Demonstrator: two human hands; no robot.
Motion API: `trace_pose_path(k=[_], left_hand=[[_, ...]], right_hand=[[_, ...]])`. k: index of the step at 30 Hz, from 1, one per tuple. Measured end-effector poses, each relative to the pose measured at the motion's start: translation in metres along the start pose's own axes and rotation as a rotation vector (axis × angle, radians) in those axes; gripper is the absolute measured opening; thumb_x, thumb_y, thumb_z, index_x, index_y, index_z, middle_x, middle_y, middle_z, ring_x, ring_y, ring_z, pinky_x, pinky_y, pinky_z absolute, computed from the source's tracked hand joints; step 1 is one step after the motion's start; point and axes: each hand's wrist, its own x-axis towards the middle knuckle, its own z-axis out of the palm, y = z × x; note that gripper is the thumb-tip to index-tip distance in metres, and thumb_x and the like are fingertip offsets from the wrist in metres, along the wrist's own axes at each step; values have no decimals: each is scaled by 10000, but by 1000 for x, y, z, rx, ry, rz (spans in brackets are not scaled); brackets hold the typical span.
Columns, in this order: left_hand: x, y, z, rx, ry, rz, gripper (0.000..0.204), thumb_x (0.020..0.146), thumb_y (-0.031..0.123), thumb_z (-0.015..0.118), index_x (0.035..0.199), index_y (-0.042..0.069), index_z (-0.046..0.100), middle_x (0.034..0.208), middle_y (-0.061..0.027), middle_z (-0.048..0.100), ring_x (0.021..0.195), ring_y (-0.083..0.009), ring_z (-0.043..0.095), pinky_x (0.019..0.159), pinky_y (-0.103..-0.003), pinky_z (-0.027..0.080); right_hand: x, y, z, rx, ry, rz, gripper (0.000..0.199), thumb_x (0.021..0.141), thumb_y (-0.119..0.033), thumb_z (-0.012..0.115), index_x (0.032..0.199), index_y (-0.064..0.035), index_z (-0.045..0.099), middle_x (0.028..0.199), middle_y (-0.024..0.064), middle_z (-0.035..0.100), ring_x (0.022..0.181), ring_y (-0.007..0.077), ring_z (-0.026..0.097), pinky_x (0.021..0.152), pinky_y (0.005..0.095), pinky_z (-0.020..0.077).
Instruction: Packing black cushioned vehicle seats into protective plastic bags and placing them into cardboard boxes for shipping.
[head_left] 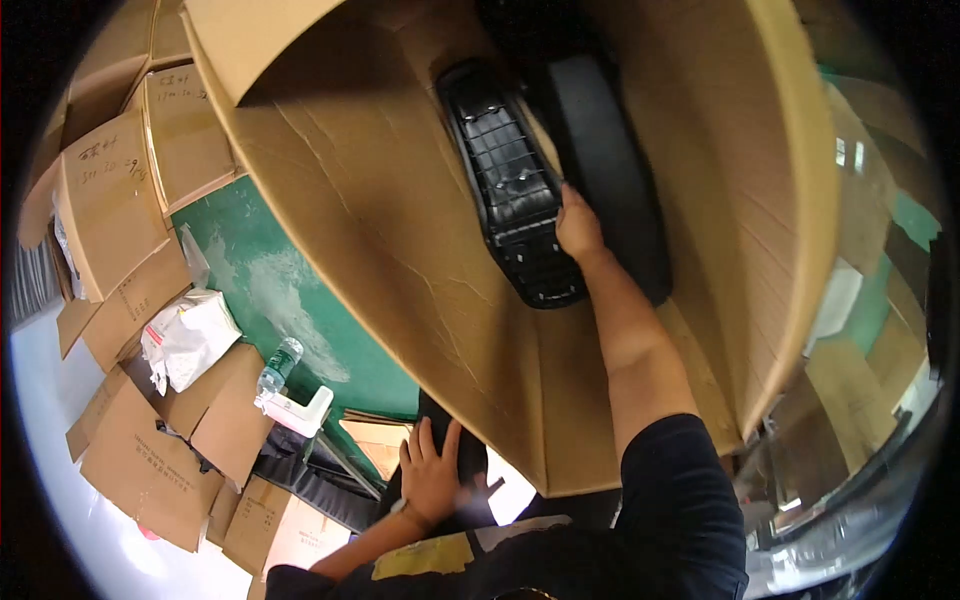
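Observation:
Deep in a large cardboard box [430, 290], my right hand [578, 230] grips the right edge of a long black motorcycle seat [510, 180]. The seat's ribbed plastic underside, with a grid of ridges, faces up. Its fingers are partly hidden behind that edge. Close by on the right lies a second long black seat [615, 180], smooth on top. Outside the box, my left hand [430, 478] rests on my dark-clothed leg near the box's lower rim. Its fingers are spread and it holds nothing.
Several cardboard cartons [115, 200] are stacked at the left by a green surface [290, 270]. A white plastic bag [190, 338], a clear bottle [280, 365] and a white and pink object [300, 410] sit among them. Clear plastic wrap [820, 540] lies at the lower right.

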Motion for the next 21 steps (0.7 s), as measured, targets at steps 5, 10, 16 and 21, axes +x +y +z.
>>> trace_pose_path(k=[5,10,16,21], left_hand=[[4,-17,-3,4,-161,-70,938,513,395,779,1332,166,380,1322,-250,289,1222,-415,302,988,-547,265],[0,-24,4,-30,-81,-56,940,518,422,765,1343,208,369,1310,-253,308,1214,-416,318,989,-552,267],[-1,-15,-9,-23,-1,-53,896,610,532,680,1367,205,331,1276,-299,360,1194,-426,350,967,-569,280],[-5,-11,0,-8,75,-24,921,595,544,701,1362,197,327,1283,-281,371,1179,-420,366,952,-564,298]], right_hand=[[85,-25,45,62,-88,224,466,908,-102,387,1352,-5,285,1334,209,396,1156,376,456,979,414,373],[108,-32,37,-121,-161,361,463,813,-63,531,1260,5,432,1272,194,473,1101,373,511,908,414,448],[68,-63,-18,-137,-293,333,408,663,-117,595,1043,33,591,1157,210,562,1064,336,556,889,373,466],[-27,-81,-107,-143,-257,411,686,560,-160,692,1200,-55,467,1171,187,535,1106,354,510,914,391,433]])
